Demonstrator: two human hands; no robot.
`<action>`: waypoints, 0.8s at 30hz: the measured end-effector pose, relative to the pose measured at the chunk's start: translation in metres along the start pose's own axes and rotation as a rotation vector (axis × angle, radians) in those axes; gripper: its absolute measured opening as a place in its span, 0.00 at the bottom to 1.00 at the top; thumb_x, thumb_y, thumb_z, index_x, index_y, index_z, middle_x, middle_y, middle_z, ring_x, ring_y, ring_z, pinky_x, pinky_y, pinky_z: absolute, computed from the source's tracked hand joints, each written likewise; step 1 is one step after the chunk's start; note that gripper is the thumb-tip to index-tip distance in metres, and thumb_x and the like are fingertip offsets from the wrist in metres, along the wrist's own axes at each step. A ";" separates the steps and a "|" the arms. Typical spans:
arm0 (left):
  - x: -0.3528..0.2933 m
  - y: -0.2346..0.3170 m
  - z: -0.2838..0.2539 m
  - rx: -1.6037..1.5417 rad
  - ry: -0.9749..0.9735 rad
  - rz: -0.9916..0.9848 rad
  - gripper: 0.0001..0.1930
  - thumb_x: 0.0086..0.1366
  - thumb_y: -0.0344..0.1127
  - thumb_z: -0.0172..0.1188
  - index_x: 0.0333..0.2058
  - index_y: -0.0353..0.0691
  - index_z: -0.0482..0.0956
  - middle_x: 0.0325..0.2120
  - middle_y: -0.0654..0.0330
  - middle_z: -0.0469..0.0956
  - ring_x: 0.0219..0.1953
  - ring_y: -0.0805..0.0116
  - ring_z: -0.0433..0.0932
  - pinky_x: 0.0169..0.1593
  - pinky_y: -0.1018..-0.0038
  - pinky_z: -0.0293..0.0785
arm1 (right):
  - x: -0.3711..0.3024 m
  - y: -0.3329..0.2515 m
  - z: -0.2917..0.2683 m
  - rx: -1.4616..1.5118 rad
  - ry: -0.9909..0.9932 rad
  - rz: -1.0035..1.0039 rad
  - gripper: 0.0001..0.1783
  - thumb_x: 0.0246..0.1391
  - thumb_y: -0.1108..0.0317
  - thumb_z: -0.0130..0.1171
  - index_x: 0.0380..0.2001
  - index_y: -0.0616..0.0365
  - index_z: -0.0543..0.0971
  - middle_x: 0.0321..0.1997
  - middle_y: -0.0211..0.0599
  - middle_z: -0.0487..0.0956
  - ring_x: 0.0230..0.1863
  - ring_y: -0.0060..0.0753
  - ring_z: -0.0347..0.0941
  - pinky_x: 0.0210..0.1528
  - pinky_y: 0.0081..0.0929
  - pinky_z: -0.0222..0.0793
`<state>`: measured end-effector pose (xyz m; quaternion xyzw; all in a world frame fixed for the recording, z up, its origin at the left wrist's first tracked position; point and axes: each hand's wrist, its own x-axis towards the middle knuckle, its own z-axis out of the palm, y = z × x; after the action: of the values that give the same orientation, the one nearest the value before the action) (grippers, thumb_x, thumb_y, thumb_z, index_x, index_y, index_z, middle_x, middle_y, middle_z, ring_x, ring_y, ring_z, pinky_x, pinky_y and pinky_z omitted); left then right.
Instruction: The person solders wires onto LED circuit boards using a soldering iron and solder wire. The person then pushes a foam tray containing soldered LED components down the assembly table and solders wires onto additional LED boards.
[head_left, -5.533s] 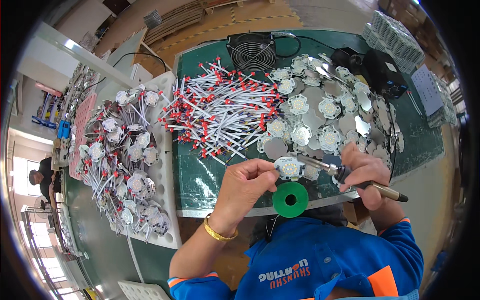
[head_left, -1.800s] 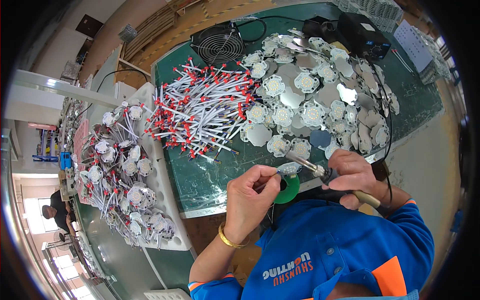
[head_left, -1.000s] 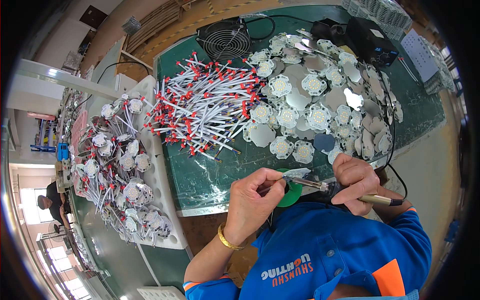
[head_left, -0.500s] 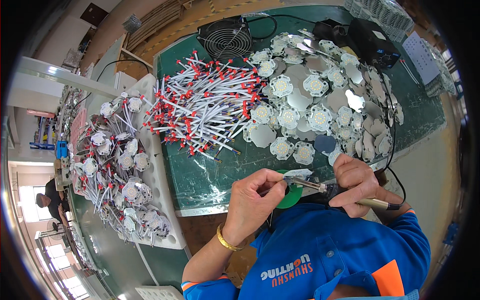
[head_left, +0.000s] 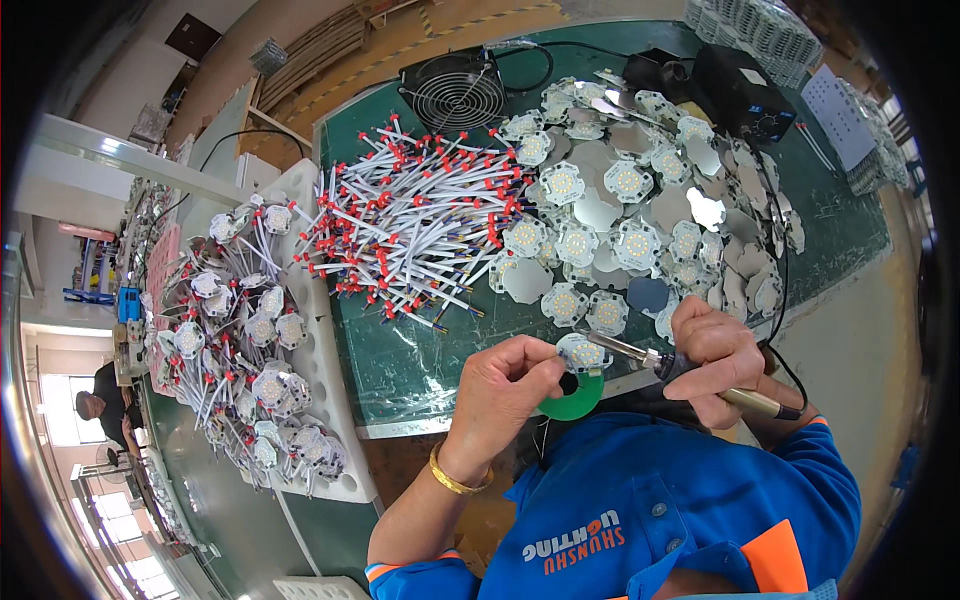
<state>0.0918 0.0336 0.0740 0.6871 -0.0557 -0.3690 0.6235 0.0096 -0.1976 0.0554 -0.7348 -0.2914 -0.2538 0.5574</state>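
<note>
My left hand (head_left: 508, 382) is closed in a pinch at the left edge of a round LED board (head_left: 583, 351), its face of small yellowish chips turned up. My right hand (head_left: 716, 362) grips a soldering iron (head_left: 648, 357) by its dark and gold handle. The iron's metal tip points left, at the board's right side; whether it touches cannot be told. Just below the board is a green spool (head_left: 574, 403) with a dark centre. Beyond my hands lie many loose LED boards (head_left: 577, 243) and a heap of white cables (head_left: 420, 225) with red fittings.
A black fan (head_left: 456, 92) and a black control box (head_left: 742, 90) stand at the far side of the green table (head_left: 395, 375). The iron's cord (head_left: 783, 250) runs down the right. Wired boards fill a white foam tray (head_left: 335, 410) at left. A person (head_left: 105, 405) is in the distance.
The LED board has turned from nearly edge-on to face up and shifted slightly left. The soldering iron's tip has lifted a little, and the left fingers have shifted slightly left.
</note>
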 end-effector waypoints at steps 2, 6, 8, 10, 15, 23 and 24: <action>0.000 0.002 -0.002 -0.073 -0.026 -0.021 0.05 0.58 0.30 0.58 0.31 0.36 0.78 0.19 0.67 0.76 0.23 0.86 0.70 0.26 0.87 0.63 | 0.001 0.004 0.003 -0.002 0.019 -0.030 0.13 0.34 0.74 0.50 0.26 0.52 0.80 0.14 0.26 0.58 0.15 0.30 0.57 0.25 0.30 0.54; 0.001 0.002 -0.006 -0.107 -0.050 -0.036 0.05 0.59 0.33 0.57 0.30 0.39 0.78 0.19 0.66 0.76 0.23 0.84 0.70 0.27 0.86 0.61 | 0.013 0.008 0.009 -0.064 0.075 -0.053 0.19 0.31 0.83 0.51 0.31 0.56 0.80 0.14 0.28 0.61 0.15 0.32 0.59 0.23 0.30 0.58; 0.001 0.002 -0.007 -0.130 -0.041 -0.015 0.05 0.59 0.33 0.57 0.30 0.40 0.78 0.19 0.67 0.76 0.22 0.84 0.68 0.27 0.87 0.61 | 0.014 0.011 0.010 -0.137 0.054 -0.060 0.16 0.35 0.80 0.56 0.32 0.57 0.78 0.17 0.31 0.64 0.17 0.33 0.61 0.22 0.29 0.58; 0.001 0.002 -0.007 -0.135 -0.035 -0.018 0.04 0.59 0.33 0.57 0.30 0.40 0.78 0.19 0.67 0.76 0.22 0.84 0.68 0.27 0.87 0.61 | 0.019 0.010 0.018 -0.241 0.038 0.128 0.16 0.38 0.75 0.62 0.36 0.56 0.77 0.21 0.33 0.67 0.18 0.34 0.62 0.21 0.27 0.59; 0.003 0.003 -0.007 -0.178 -0.033 -0.034 0.04 0.60 0.32 0.56 0.30 0.40 0.78 0.19 0.67 0.76 0.21 0.84 0.67 0.26 0.86 0.60 | 0.031 0.013 0.047 -0.141 0.114 0.228 0.18 0.39 0.78 0.65 0.37 0.57 0.74 0.31 0.40 0.76 0.28 0.35 0.74 0.27 0.26 0.68; 0.010 -0.002 -0.024 -0.172 -0.195 0.151 0.13 0.61 0.40 0.59 0.39 0.38 0.73 0.23 0.67 0.77 0.26 0.84 0.72 0.29 0.86 0.65 | 0.037 0.017 0.050 0.001 0.190 0.362 0.13 0.45 0.74 0.63 0.36 0.59 0.74 0.31 0.36 0.76 0.31 0.28 0.74 0.33 0.24 0.67; 0.012 -0.005 -0.025 -0.174 -0.192 0.150 0.13 0.61 0.40 0.59 0.39 0.38 0.73 0.23 0.67 0.77 0.26 0.84 0.72 0.29 0.86 0.65 | 0.038 0.017 0.049 0.004 0.188 0.363 0.13 0.45 0.74 0.63 0.36 0.59 0.74 0.31 0.36 0.76 0.31 0.28 0.74 0.33 0.24 0.67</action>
<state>0.1132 0.0488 0.0634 0.5859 -0.1340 -0.3888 0.6983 0.0506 -0.1480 0.0588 -0.7474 -0.1014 -0.2160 0.6201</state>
